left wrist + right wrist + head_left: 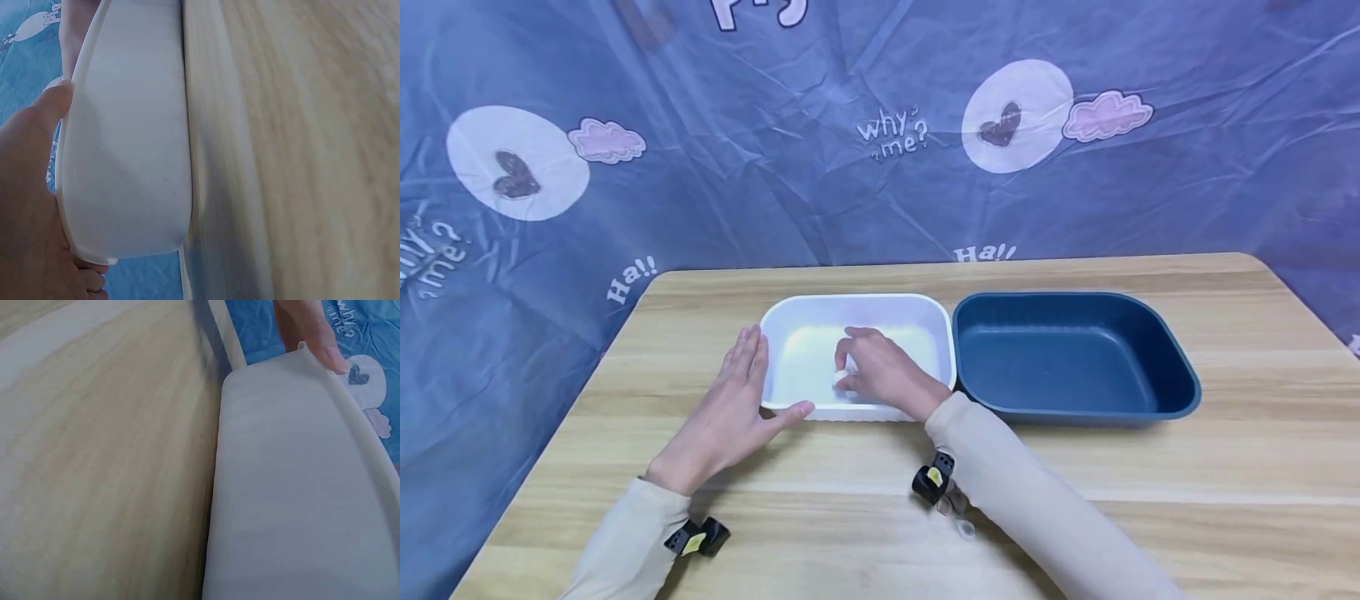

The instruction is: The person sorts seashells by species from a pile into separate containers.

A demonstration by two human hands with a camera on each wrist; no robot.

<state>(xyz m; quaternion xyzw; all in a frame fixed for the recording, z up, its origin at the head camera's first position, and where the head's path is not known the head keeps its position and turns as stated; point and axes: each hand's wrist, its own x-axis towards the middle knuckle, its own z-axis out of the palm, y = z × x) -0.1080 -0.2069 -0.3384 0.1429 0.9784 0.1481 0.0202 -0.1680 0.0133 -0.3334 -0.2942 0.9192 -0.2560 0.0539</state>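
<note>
A white plastic basin (790, 310) stands on the table. My left hand (730, 417) rests on its near left corner, fingers extended along the left end and the thumb on the front rim. My right hand (883, 371) reaches over the front rim into the basin, where its thumb and index finger pinch a small white object (841, 379), mostly covered by the fingers. What kind of object it is cannot be made out. In both wrist views the basin's outer wall (125, 137) hides its inside; the left thumb also appears at the rim in the right wrist view.
A dark blue basin (1075, 416) stands against the white one's right side. The wooden table (820, 533) ends at a patterned blue cloth (820, 200) behind. Small clear pieces (964, 528) show beside the right wrist's camera.
</note>
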